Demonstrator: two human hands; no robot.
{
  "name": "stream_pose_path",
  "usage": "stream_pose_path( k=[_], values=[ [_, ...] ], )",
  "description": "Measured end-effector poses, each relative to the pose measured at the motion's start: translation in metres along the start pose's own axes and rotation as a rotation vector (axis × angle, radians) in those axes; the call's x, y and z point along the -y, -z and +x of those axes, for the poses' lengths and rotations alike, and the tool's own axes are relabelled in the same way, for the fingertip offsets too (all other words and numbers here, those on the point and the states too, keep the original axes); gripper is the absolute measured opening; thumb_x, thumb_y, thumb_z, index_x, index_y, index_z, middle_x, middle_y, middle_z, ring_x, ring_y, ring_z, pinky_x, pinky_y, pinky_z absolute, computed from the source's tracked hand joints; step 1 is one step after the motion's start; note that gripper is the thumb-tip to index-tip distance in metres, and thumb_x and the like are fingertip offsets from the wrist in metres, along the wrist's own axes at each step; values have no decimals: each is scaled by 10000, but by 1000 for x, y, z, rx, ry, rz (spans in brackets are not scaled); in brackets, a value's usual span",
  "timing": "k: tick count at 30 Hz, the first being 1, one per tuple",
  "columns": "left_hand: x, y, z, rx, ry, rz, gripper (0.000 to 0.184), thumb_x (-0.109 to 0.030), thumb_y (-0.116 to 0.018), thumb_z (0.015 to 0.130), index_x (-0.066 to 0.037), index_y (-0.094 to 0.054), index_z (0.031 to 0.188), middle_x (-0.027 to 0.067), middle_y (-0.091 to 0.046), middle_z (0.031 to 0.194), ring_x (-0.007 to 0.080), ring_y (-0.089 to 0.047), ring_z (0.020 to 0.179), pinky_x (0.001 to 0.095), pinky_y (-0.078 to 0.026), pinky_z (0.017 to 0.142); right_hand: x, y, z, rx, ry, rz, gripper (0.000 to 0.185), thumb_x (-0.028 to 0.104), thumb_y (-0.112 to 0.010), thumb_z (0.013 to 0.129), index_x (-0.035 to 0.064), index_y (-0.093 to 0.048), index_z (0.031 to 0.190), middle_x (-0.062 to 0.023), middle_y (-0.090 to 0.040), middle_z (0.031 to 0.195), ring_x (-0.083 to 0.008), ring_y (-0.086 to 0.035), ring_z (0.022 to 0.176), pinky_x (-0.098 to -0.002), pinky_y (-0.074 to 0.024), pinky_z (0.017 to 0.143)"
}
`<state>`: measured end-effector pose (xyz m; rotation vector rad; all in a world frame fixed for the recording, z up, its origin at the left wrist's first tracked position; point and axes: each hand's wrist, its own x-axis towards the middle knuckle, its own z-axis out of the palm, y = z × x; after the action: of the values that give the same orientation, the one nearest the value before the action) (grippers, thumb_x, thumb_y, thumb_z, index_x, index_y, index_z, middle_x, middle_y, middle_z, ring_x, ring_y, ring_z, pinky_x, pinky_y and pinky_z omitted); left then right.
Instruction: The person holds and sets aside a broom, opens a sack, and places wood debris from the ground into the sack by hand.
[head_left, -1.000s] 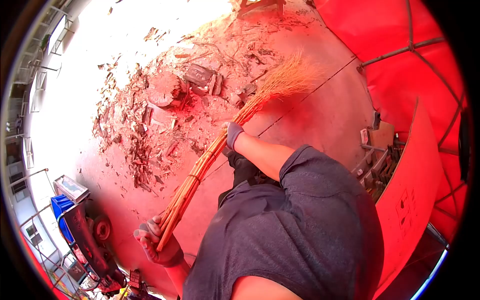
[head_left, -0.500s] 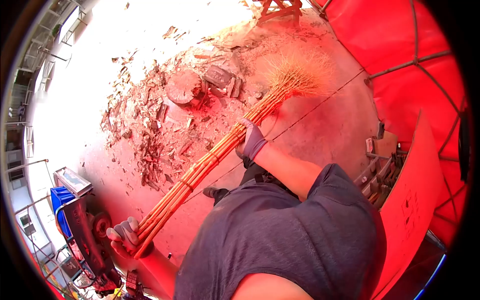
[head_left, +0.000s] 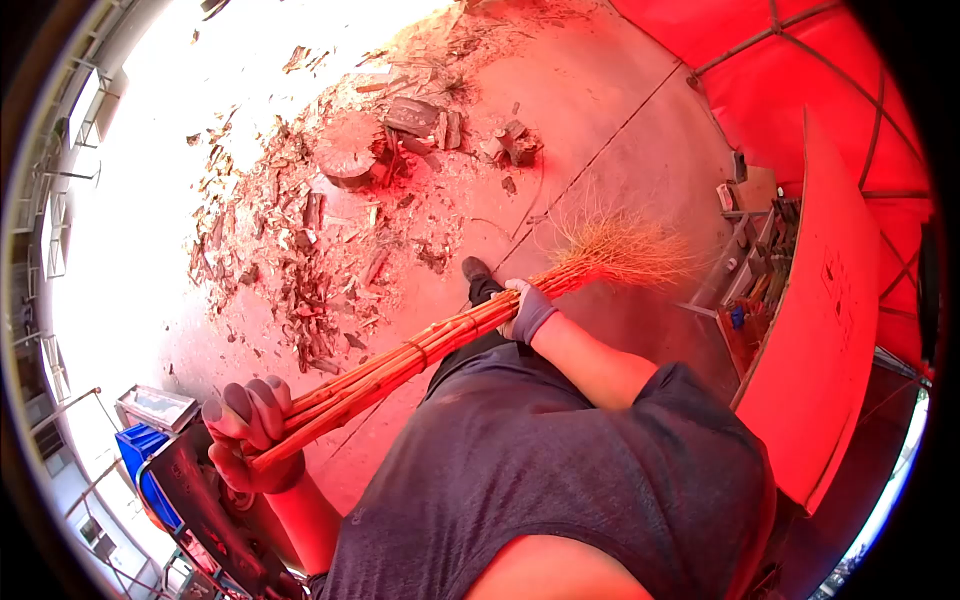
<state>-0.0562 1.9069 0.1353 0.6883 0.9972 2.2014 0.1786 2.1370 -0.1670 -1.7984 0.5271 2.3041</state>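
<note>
So — left hand (head_left: 250, 428), right hand (head_left: 529, 310) grip broom (head_left: 405, 363)

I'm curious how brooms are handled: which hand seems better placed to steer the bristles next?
Probably the right hand: it grips the broom nearer the bristles, while the left hand holds near the opposite end.

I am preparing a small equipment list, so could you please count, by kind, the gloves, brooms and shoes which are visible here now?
Work gloves: 2
Twig broom: 1
Dark shoe: 1
Total: 4
</note>
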Motion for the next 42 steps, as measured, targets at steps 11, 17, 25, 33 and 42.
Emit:
stream_pose_path(
  k=[11,17,25,33,42],
  values=[
    [-154,-10,-41,-585,-490,420,243,-283,-604,865,-102,-461,938,47,-493,888,231,-480,810,434,-361,848,-172,-152,-26,323,-237,-182,206,278,-588,895,94,-526,825,-46,-586,739,-241,-609,712,-403,-546,732],
    [-194,-14,-47,325,-529,526,357,-433,-684,826,-105,-641,959,-13,-637,790,100,-595,627,282,-468,582,-223,-210,-35,631,-248,-155,236,292,-646,852,80,-550,811,-67,-600,736,-263,-610,726,-443,-530,774],
    [-252,-3,-125,198,-659,383,420,-527,-584,871,-139,-652,1016,-90,-556,588,36,-482,470,255,-446,604,-269,-123,-83,701,-578,-349,245,368,-678,848,140,-599,891,21,-662,856,-178,-645,840,-387,-556,762],
    [-299,-14,-188,-37,-792,569,427,-499,-582,879,-129,-631,1086,-71,-552,599,54,-468,469,264,-437,575,-287,-91,-108,875,-708,-567,531,491,-656,837,104,-582,1192,-94,-593,1256,-254,-550,1180,-437,-419,1026],
    [-301,-103,-327,-449,-905,955,403,-450,-577,894,-100,-613,1089,-36,-557,623,81,-481,491,289,-434,543,-331,-76,-120,1576,-956,-1162,1023,724,-611,729,74,-304,1456,-113,-384,1460,-265,-413,1319,-445,-361,1062]
  ],
)
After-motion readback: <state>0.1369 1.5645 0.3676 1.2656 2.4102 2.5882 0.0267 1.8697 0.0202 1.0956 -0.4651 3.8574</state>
